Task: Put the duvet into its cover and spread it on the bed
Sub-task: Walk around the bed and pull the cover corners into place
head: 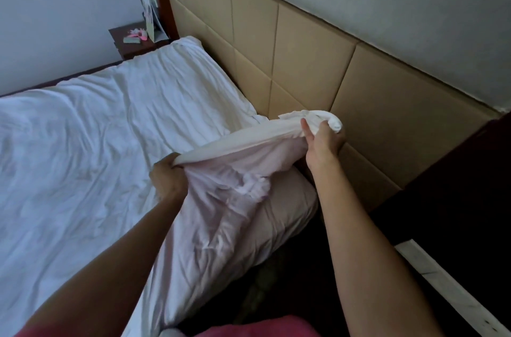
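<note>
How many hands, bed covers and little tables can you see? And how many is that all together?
Hands: 2, the left hand and the right hand, both gripping the cover's edge.
White duvet cover: 1, spread over the bed.
Bedside tables: 1, with small pink things on it.
Padded headboards: 1.
Total: 5.

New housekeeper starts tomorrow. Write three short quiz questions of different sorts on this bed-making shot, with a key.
1. True or false: the right hand has its grip on a bunched corner of the duvet near the headboard.
2. What does the left hand hold? A) a pillow B) the duvet's edge C) nothing
3. Fill in: the small items far off lie on a dark ____ beside the bed.

Key: 1 true; 2 B; 3 nightstand.
</note>
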Motion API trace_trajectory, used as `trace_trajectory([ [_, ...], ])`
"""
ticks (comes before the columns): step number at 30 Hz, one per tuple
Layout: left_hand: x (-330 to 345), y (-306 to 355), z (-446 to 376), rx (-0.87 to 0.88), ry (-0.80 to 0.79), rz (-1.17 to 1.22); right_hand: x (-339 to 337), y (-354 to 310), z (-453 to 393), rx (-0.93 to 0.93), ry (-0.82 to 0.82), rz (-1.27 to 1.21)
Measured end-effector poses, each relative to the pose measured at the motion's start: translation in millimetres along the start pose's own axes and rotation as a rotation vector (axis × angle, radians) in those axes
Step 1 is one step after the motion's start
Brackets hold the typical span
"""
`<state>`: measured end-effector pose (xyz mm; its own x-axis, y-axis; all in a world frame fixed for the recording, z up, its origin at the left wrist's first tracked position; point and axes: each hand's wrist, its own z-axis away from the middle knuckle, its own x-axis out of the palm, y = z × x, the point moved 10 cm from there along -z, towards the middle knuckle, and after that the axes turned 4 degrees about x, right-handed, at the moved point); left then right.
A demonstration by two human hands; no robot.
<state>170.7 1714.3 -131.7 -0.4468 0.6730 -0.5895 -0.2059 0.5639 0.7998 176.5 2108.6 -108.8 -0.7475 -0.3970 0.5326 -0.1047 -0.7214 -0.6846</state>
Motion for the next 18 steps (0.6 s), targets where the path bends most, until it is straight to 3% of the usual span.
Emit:
trace_trajectory([
  [6, -54, 88, -57, 0.336, 0.085, 0.12, 25, -1, -1, -0.052, -0.068, -0.111],
  [10, -63, 142, -104, 0.51, 0.043, 0.103, 53, -16, -9, -0.104, -0.132, -0.143],
  [18, -36, 134, -162, 0.597, -0.048, 0.034, 83, -9, -16, -0.17, -0.11, 0.087],
])
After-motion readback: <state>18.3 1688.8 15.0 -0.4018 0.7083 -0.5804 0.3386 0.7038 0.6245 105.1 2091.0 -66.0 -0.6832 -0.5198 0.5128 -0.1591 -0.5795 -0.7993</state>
